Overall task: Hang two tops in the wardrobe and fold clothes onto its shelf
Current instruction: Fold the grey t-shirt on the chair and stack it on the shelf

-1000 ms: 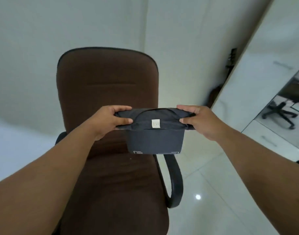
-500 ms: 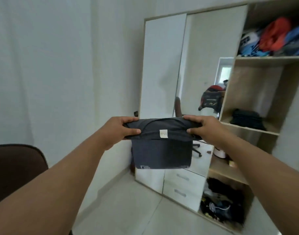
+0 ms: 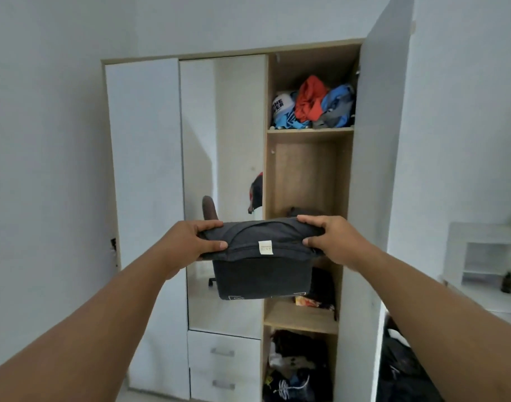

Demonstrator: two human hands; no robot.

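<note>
A folded dark grey top [image 3: 263, 274] with a small white label hangs in the air in front of the wardrobe [image 3: 144, 169]. My left hand [image 3: 195, 242] grips its left end and my right hand [image 3: 331, 242] grips its right end, thumbs towards me. Behind it is the open shelf column [image 3: 306, 172]; a dark folded garment [image 3: 305, 211] lies on the middle shelf, mostly hidden by the top.
The top shelf holds a loose pile of red, blue and white clothes [image 3: 313, 104]. Lower shelves hold dark clothes and shoes [image 3: 298, 369]. The wardrobe door [image 3: 376, 169] stands open at the right. A mirror panel [image 3: 222, 184] and two drawers [image 3: 224, 364] are at centre. White furniture [image 3: 486, 265] stands far right.
The view has swung right from the brown chair to face the wardrobe's open shelves. Both hands kept hold of the folded top, which now hangs in front of the middle shelf.
</note>
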